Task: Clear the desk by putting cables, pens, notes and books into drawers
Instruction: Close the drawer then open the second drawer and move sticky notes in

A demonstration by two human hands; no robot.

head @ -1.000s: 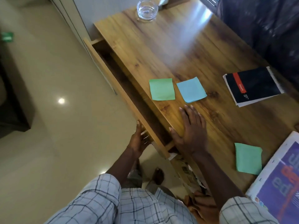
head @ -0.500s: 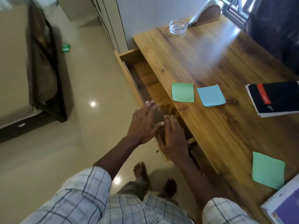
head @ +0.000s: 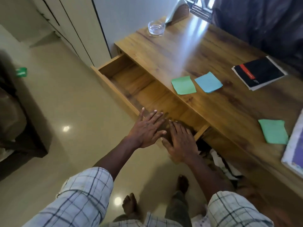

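Observation:
The wooden desk's drawer (head: pixel 114 66) is pulled far out and looks bare inside. My left hand (head: pixel 146 128) lies flat with fingers spread over the drawer's near front corner. My right hand (head: pixel 180 141) lies beside it, palm down, over the drawer's near end. Neither hand holds anything. On the desk top lie a green note (head: pixel 183 85), a blue note (head: pixel 208 82), another green note (head: pixel 273 131) near the right, and a black notebook (head: pixel 259 72) with a red stripe.
A glass ashtray (head: pixel 156 28) stands at the desk's far end by a wicker-based holder (head: pixel 180 12). A purple-covered book (head: pixel 295 149) overhangs the right edge. Papers (head: pixel 223 164) fill a lower space under the desk. My bare feet stand on the tiled floor (head: pixel 73 112).
The drawer has come much further out. My right hand left the desk top and joined my left hand over the drawer's near end. The view shifted left.

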